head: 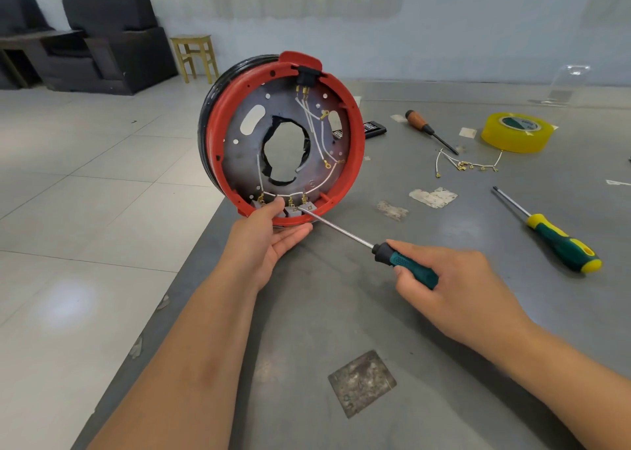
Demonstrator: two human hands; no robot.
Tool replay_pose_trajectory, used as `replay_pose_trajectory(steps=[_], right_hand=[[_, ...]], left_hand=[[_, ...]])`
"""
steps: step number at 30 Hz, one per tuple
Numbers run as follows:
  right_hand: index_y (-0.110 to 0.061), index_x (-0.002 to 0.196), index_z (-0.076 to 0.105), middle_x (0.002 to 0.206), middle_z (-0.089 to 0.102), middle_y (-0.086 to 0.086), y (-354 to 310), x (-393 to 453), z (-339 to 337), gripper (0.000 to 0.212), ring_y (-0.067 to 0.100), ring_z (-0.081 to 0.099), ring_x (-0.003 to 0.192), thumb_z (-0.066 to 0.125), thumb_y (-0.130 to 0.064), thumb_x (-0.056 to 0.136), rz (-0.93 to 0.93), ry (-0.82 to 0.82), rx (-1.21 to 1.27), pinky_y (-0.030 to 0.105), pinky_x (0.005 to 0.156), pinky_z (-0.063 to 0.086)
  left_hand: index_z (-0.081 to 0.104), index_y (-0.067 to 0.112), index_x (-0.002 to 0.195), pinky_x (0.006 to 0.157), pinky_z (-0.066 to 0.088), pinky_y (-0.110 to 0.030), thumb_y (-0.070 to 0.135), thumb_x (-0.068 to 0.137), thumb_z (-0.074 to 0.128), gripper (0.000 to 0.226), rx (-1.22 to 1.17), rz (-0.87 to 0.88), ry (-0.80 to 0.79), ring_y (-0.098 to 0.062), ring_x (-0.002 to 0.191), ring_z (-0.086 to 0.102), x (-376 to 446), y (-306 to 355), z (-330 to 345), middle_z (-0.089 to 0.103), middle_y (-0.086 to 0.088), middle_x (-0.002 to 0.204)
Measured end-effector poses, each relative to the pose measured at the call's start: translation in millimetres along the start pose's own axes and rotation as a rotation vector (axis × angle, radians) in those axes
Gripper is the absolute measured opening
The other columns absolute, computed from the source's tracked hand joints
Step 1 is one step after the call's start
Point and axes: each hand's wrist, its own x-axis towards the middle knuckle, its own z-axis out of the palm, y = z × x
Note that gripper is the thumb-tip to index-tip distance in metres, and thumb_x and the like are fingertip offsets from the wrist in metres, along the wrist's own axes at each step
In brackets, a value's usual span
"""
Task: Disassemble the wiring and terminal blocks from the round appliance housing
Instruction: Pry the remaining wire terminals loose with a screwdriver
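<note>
Round red housing (pixel 355 135) stands on edge at table (pixel 444 313) corner, open side toward camera. Left hand (pixel 269 238) cups its lower rim, thumb over rim beside terminal blocks (pixel 293 210). Right hand (pixel 454 285) grips screwdriver (pixel 403 262), tip at blocks. White wires (pixel 317 132) inside housing. Loose wire bundle (pixel 467 164) near tape roll (pixel 515 132).

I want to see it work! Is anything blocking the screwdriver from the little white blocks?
Nothing visible blocks it. The screwdriver tip already reaches the terminal blocks at the housing bottom; the left hand thumb sits beside it.
</note>
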Motion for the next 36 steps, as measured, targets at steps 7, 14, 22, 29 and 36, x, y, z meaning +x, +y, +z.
replay_pose_trajectory(steps=[7,14,22,29,36], right_hand=[[-0.084,0.102,0.048,0.075,0.064,-0.017,5,12,-15,0.044,0.006,0.054,0.057,0.052,-0.045,0.083,-0.027,-0.046,0.057,0.02,0.045,0.04],[-0.065,0.116,0.059,0.074,0.064,-0.021,8,10,-9,0.036,0.005,0.054,0.055,0.055,-0.042,0.087,0.003,-0.046,0.059,0.017,0.045,0.041],[-0.044,0.138,0.058,0.099,0.072,-0.012,2,1,0,0.05,0.005,0.06,0.082,0.044,-0.051,0.091,-0.007,-0.091,-0.057,0.022,0.068,0.049],[-0.036,0.143,0.056,0.087,0.066,-0.007,-10,-2,8,0.052,0.01,0.058,0.075,0.043,-0.048,0.094,-0.07,-0.051,-0.039,0.03,0.067,0.048],[-0.051,0.128,0.062,0.076,0.066,-0.014,-9,0,0,0.042,0.0,0.056,0.074,0.048,-0.047,0.088,-0.012,-0.027,0.024,0.013,0.055,0.041]], left_hand=[[0.063,-0.005,0.124,0.069,0.065,-0.036,0.015,0.101,0.067,0.031,0.049,-0.033,-0.026,-0.038,0.09,0.079,2,0,-1,0.078,-0.025,0.102],[0.062,-0.003,0.125,0.068,0.065,-0.035,0.014,0.102,0.066,0.029,0.02,-0.042,-0.019,-0.038,0.091,0.079,0,1,-1,0.077,-0.025,0.104],[0.061,-0.001,0.124,0.063,0.064,-0.033,0.013,0.102,0.065,0.026,-0.004,-0.051,0.019,-0.035,0.087,0.079,-1,2,1,0.078,-0.023,0.1],[0.06,-0.003,0.132,0.065,0.065,-0.034,0.014,0.104,0.062,0.033,-0.138,-0.062,-0.002,-0.035,0.089,0.079,-5,2,2,0.077,-0.026,0.107],[0.061,-0.003,0.129,0.074,0.066,-0.038,0.013,0.103,0.063,0.03,-0.131,-0.062,-0.034,-0.039,0.095,0.078,-5,2,-1,0.076,-0.026,0.108]])
